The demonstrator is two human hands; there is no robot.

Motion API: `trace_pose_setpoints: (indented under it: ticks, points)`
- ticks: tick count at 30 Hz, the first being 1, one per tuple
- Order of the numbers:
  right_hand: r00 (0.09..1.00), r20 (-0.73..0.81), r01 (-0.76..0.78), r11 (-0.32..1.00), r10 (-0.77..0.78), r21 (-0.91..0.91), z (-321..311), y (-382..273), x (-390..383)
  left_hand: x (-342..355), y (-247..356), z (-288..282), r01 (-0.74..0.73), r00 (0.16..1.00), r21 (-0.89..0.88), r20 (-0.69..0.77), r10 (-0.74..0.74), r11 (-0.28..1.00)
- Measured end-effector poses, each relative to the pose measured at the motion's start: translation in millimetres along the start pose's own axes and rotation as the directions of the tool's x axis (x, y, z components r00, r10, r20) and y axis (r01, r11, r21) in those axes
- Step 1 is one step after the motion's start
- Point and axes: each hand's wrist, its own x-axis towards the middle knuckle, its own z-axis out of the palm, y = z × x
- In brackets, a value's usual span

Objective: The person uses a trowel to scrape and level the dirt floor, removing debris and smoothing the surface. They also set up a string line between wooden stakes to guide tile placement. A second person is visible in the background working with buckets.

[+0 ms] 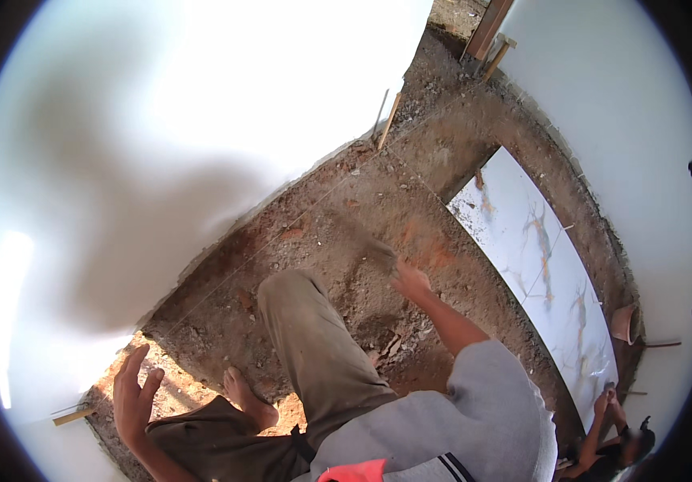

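tool, blurred, grasped in right hand, fingers wrapped round near end, far end jutting forward-left over bare soil; left hand unclenched, fingers loosely spread near white wall.

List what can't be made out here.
Tool in right hand: head view, shape lost in blur.
Wearer's second foot: head view, hidden by trousers.
Co-worker's hands: head view, too small to tell what they hold.
Brown post: head view, end cut off by top edge.
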Motion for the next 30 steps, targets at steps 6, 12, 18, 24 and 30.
trace_pose_setpoints:
  ticks: [6,12,18,24,30]
  points:
    - [0.755,0.615,-0.020,0.929,-0.227,0.369,22,-125,110,2,13,1,0.015,1.000,0.000,0.023,-0.015,1.000]
    - [0.644,0.539,0.615,0.787,-0.542,0.056,45,-193,107,-20,21,1,0.036,0.999,0.020,0.026,-0.036,0.999]
    - [0.999,0.050,0.008,0.999,-0.010,0.042,25,-97,71,-61,21,0,0.105,0.994,0.009,-0.026,-0.105,0.994]
    - [0.679,0.631,0.543,0.835,-0.375,-0.088,16,17,-80,-88,-5,-1,0.146,0.985,-0.001,-0.087,-0.146,0.989]
    - [0.745,0.371,0.594,0.804,-0.555,0.010,-5,-32,-45,-84,-26,-6,0.192,0.972,-0.038,-0.132,-0.195,0.981]
